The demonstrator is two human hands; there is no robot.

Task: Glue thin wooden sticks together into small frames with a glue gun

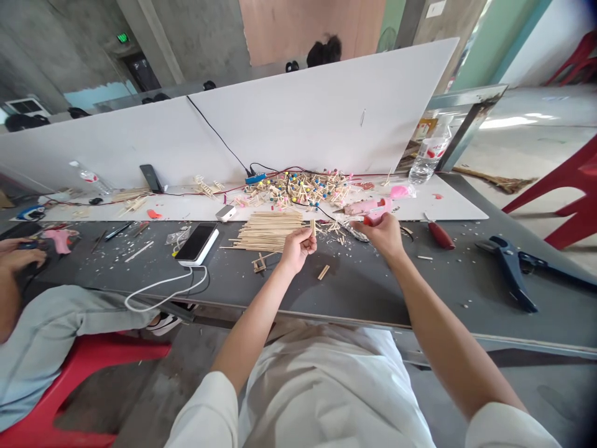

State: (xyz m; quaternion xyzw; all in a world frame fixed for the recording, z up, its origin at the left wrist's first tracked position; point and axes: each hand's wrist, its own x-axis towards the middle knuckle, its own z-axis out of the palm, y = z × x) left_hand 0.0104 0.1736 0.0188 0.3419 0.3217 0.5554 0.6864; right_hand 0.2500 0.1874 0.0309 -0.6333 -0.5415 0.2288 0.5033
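My left hand (299, 249) is closed in a pinch on a short piece of wooden stick (313, 228), which stands roughly upright above the fingertips. Over to the right, my right hand (385, 235) is wrapped round the handle of a pink hot glue gun (364, 207), whose nozzle points left. Behind my left hand lies a row of long thin wooden sticks (268, 229). A short stick piece (323, 272) rests on the dark table between my hands. To the left of my left hand sits a small joined stick frame (259, 264).
A heap of colour-tipped sticks (308, 190) lies against the white partition (298, 124). A white power bank-like device (198, 244) with a cable is at left. Right are a red-handled tool (441, 235) and blue-handled cutters (510, 274). A co-worker's hand (21, 255) is at far left.
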